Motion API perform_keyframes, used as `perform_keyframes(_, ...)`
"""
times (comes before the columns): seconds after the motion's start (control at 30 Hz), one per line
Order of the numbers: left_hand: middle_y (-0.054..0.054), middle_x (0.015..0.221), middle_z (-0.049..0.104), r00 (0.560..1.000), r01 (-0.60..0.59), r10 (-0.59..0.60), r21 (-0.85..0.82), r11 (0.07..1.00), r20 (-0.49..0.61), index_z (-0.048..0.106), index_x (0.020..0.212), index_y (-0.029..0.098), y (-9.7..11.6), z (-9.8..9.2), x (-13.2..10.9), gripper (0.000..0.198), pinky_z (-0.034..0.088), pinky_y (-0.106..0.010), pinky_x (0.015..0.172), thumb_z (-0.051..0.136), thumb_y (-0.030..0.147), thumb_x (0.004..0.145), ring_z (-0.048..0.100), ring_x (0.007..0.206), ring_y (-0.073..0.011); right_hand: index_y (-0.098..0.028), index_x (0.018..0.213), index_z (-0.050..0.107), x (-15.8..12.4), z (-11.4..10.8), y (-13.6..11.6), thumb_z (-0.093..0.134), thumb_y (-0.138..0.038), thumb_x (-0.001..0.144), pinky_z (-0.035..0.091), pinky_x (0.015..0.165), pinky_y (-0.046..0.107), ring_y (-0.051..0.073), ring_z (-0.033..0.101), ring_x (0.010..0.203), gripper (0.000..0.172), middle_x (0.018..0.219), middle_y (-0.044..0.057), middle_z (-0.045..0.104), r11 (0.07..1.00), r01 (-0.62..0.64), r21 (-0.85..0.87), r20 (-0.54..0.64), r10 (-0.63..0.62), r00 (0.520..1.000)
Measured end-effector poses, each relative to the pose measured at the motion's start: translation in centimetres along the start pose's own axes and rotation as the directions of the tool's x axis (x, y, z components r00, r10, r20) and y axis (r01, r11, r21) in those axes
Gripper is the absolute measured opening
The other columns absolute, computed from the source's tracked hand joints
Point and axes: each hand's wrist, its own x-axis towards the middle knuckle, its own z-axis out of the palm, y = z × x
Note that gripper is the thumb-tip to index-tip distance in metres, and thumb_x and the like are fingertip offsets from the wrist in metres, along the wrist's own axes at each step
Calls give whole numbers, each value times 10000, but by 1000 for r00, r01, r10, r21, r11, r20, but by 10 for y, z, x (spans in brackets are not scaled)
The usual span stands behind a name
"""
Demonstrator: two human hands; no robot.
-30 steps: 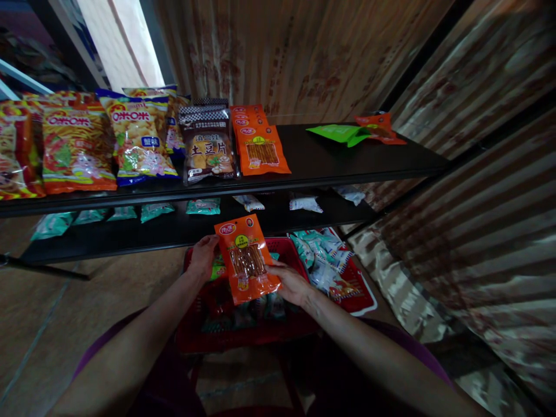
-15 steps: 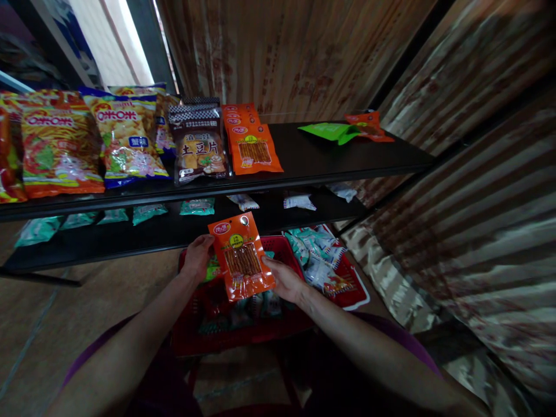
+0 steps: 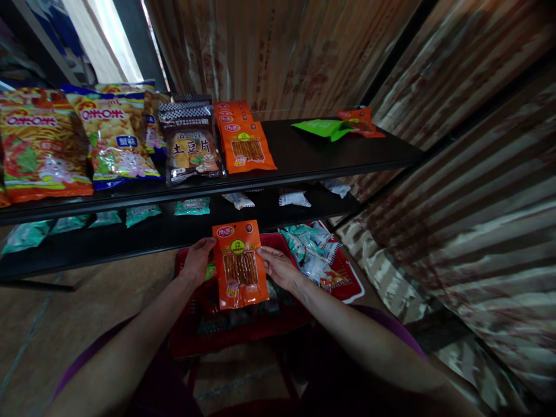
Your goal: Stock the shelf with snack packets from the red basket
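Observation:
An orange snack packet (image 3: 241,266) with a clear window showing brown sticks is held upright over a red basket (image 3: 182,341). My left hand (image 3: 198,260) pinches its left edge, and my right hand (image 3: 278,267) grips the right edge; both are closed on it. Under the packet, the basket holds several small packets, mostly dim and partly hidden by the packet and my hands. On the shelf just beyond, a row of matching orange packets (image 3: 248,147) lies overlapped, one in front of another.
The black upper shelf (image 3: 304,159) bears brown potato-chip bags (image 3: 191,147), blue-and-yellow snack bags (image 3: 117,139) and a green packet (image 3: 324,128). Small teal packets (image 3: 191,206) lie on the lower shelf. A second red basket (image 3: 354,284) with wrapped snacks stands at right, near a draped curtain (image 3: 456,231).
The orange packet has turned from tilted to nearly upright and come slightly lower. My right hand has shifted a little up its edge. The whole view has moved slightly.

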Motion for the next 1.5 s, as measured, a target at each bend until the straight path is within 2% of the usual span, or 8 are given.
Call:
perform_keyframes(0.27, -32, 695, 683, 984, 107, -109, 22, 994, 144, 658, 697, 155, -4, -2, -4, 200, 466, -238, 604, 753, 217, 532, 612, 627, -129, -186, 822, 653, 8, -7, -5, 770, -226, 691, 534, 531, 178, 100, 662, 599, 181, 749, 3, 722, 999, 26, 28, -38, -25, 999)
perform_keyframes(0.43, -24, 700, 685, 980, 114, -118, 35, 993, 157, 667, 710, 157, -6, -4, -3, 247, 464, -237, 592, 779, 256, 514, 611, 617, -124, -176, 828, 657, 9, -8, -8, 765, -199, 691, 512, 494, 179, 89, 631, 544, 175, 687, -18, 708, 1000, 9, 20, -104, -7, 995)
perform_keyframes(0.63, -12, 682, 670, 974, 118, -130, 75, 990, 186, 665, 738, 155, -13, -7, -2, 292, 438, -235, 545, 796, 298, 520, 579, 551, -105, -165, 813, 664, 8, -7, -10, 743, -184, 708, 512, 520, 205, 107, 635, 543, 132, 680, 1, 711, 998, 41, 45, -69, -38, 997)
perform_keyframes(0.9, -16, 687, 667, 973, 119, -126, 49, 992, 193, 652, 697, 158, -14, -4, -3, 226, 446, -229, 577, 783, 261, 545, 589, 582, -104, -171, 820, 660, 13, -10, -10, 705, -182, 738, 522, 550, 228, 124, 656, 573, 95, 716, 12, 726, 998, 20, 58, -55, -16, 998)
perform_keyframes(1.0, -14, 695, 671, 951, 169, -181, 72, 983, 249, 649, 708, 165, -17, -7, -4, 225, 451, -228, 570, 787, 267, 561, 601, 584, -111, -176, 836, 655, 15, -12, -12, 706, -186, 737, 541, 597, 250, 136, 670, 604, 112, 729, 15, 729, 996, 37, 76, -73, -32, 997)
perform_keyframes(1.1, -50, 804, 707, 903, 227, -256, 123, 966, 346, 677, 815, 163, -20, -7, -10, 281, 490, -262, 633, 788, 266, 578, 644, 667, -148, -180, 839, 646, 18, -13, -15, 693, -186, 748, 548, 612, 259, 137, 673, 613, 102, 729, 8, 729, 994, 58, 89, -109, -48, 993)
perform_keyframes(1.2, -74, 860, 718, 878, 252, -292, 153, 956, 380, 683, 864, 155, -21, -6, -16, 311, 500, -279, 672, 785, 239, 582, 658, 710, -165, -188, 816, 636, 18, -13, -20, 659, -174, 771, 547, 609, 264, 135, 667, 603, 52, 724, -1, 728, 992, 74, 99, -140, -60, 988)
perform_keyframes(1.5, -49, 808, 712, 916, 168, -202, 126, 978, 345, 665, 845, 160, -24, -5, -14, 318, 470, -255, 622, 772, 197, 547, 639, 671, -150, -200, 815, 632, 13, -11, -25, 691, -192, 743, 543, 649, 267, 140, 674, 654, 94, 750, 0, 724, 991, 88, 104, -48, -83, 995)
